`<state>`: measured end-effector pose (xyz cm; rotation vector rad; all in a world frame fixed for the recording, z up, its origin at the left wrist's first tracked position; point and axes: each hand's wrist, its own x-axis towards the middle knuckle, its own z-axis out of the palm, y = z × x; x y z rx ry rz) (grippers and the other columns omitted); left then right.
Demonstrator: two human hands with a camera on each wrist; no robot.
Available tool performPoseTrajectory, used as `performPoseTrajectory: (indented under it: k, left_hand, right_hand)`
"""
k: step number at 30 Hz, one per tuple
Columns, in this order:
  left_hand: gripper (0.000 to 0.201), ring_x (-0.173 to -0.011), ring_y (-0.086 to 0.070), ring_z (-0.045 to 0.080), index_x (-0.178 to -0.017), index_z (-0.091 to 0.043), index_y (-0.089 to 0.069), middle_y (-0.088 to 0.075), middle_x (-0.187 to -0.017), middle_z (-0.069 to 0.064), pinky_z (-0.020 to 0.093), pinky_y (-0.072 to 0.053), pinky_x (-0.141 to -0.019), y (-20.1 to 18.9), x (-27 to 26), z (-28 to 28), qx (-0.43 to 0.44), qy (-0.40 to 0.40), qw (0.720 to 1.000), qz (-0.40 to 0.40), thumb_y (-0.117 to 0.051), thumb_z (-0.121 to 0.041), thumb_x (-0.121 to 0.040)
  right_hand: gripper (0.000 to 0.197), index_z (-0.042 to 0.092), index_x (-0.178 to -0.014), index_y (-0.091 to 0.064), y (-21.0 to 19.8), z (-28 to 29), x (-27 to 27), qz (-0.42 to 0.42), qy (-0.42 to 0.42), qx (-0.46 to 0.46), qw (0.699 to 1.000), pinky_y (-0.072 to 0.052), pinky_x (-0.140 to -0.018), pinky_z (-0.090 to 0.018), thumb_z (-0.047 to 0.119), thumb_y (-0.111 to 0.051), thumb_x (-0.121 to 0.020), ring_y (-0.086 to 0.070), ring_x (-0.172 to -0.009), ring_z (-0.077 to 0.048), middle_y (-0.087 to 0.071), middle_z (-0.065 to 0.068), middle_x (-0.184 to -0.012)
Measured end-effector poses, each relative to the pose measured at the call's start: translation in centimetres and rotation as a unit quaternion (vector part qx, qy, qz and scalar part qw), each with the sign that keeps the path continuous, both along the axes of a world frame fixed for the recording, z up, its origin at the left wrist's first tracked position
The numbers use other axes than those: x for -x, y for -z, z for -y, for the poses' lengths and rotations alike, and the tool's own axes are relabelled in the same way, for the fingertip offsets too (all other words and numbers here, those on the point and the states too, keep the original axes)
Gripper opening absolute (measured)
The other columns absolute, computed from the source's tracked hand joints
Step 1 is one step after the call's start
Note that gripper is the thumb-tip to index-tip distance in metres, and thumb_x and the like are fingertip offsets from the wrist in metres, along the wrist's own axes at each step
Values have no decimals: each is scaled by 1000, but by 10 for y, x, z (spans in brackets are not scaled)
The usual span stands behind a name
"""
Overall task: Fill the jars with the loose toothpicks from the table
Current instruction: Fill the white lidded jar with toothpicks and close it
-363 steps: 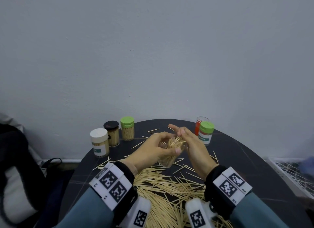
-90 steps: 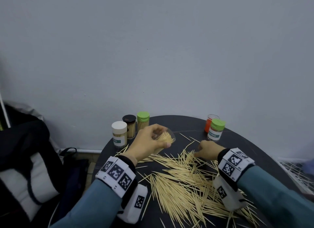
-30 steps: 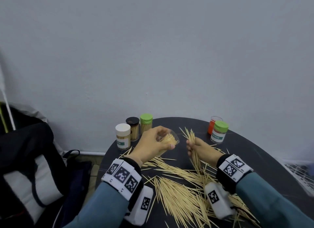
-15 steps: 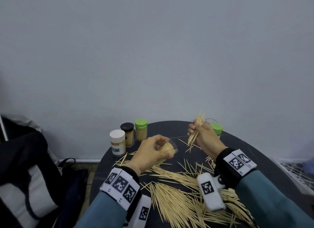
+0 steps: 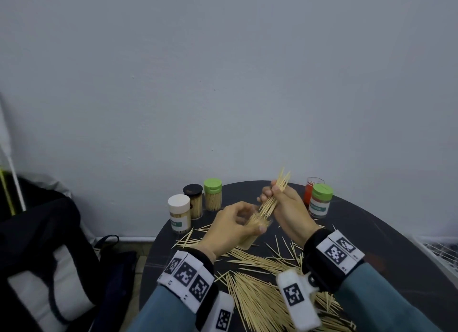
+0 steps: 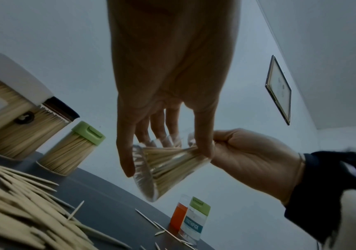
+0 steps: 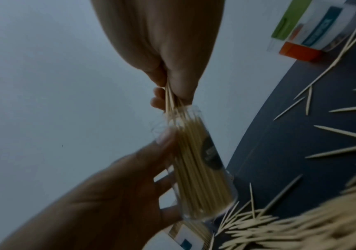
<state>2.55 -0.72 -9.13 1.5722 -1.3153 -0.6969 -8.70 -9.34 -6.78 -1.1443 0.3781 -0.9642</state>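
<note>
1. Half a second ago the right hand (image 5: 285, 208) held its bundle of toothpicks (image 5: 275, 195) up and apart from the open jar (image 5: 255, 226); now the bundle's lower ends are in the jar's mouth, the hands close together above the bench (image 5: 384, 245).
2. The right hand pinches the bundle between thumb and fingers; the left hand (image 5: 233, 229) grips the clear jar, tilted and already well filled, as the right wrist view shows.
3. This reads as an insertion under way; releasing should drop the bundle in.
4. Much is left: a large heap of loose toothpicks (image 5: 260, 297) lies near on the bench; capped jars (image 5: 195, 203) stand far left, two more jars (image 5: 319, 200) far right.
</note>
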Motion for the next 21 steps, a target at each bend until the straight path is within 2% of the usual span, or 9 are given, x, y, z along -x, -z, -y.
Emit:
performPoseTrajectory:
  k: [2, 4, 7, 10, 12, 15, 18, 21]
  left_hand:
    - [47, -102, -62, 15, -121, -17, -58, -64, -114, -2, 33, -52, -91, 1, 0, 1, 3, 0, 1000, -6, -76, -24, -78]
    - [47, -102, -61, 14, -121, -16, -58, -63, -113, -3, 30, -51, -88, 1, 0, 2, 9, -1, 1000, -13, -75, -26, -78]
    - [45, -102, -60, 14, -121, -17, -58, -62, -110, -4, 27, -50, -85, 0, 0, 3, 18, -4, 1000, -24, -73, -27, -80]
    - [45, -104, -61, 15, -122, -19, -58, -64, -114, -3, 32, -51, -90, 1, 0, 3, 23, 1, 999, -27, -73, -27, -80]
    - [47, -105, -62, 15, -124, -21, -57, -65, -116, -3, 34, -51, -93, 2, -1, 3, 26, 9, 999, -27, -73, -27, -80]
    - [43, -105, -61, 15, -120, -18, -58, -64, -116, -2, 31, -51, -90, 2, -2, 3, 28, 2, 999, -25, -73, -26, -80]
    - [45, -106, -60, 16, -120, -18, -58, -62, -118, -1, 27, -51, -86, 3, -3, 3, 30, 6, 999, -26, -73, -27, -80]
    - [42, -105, -60, 15, -118, -18, -58, -63, -116, -2, 23, -50, -82, 2, -2, 3, 31, 14, 999, -29, -73, -26, -80]
  right_hand:
    - [22, 12, -89, -44, 4, -2, 1, -13, 9, 14, 1000, -52, -59, -21, 9, -27, -102, -57, -66, -10, -49, -3, -74]
    - [19, 11, -95, -46, 8, -3, 3, -16, 13, 28, 999, -55, -60, -22, 10, -29, -101, -66, -73, -10, -59, -5, -81]
    - [18, 9, -99, -47, 10, -5, 4, -47, 3, 65, 997, -55, -69, -21, 12, -29, -101, -67, -83, -12, -67, -7, -90]
    - [19, 9, -97, -49, 14, -5, 3, -53, -17, 64, 996, -53, -85, -31, 14, -31, -101, -67, -84, -14, -72, -4, -87]
    - [20, 8, -99, -51, 17, -5, 5, -67, -25, 61, 996, -50, -91, -33, 15, -32, -101, -66, -88, -15, -73, -1, -86]
    - [28, 10, -102, -60, 19, -5, 7, -131, -30, 90, 987, -45, -96, -31, 18, -33, -101, -62, -104, -20, -70, -3, -103]
    - [27, 12, -107, -61, 19, -6, 8, -164, -46, 94, 981, -45, -94, -25, 15, -35, -100, -60, -104, -16, -66, -2, -109]
    - [25, 10, -110, -59, 17, -5, 11, -170, -54, 106, 978, -43, -100, -30, 16, -37, -99, -59, -109, -18, -64, -4, -115]
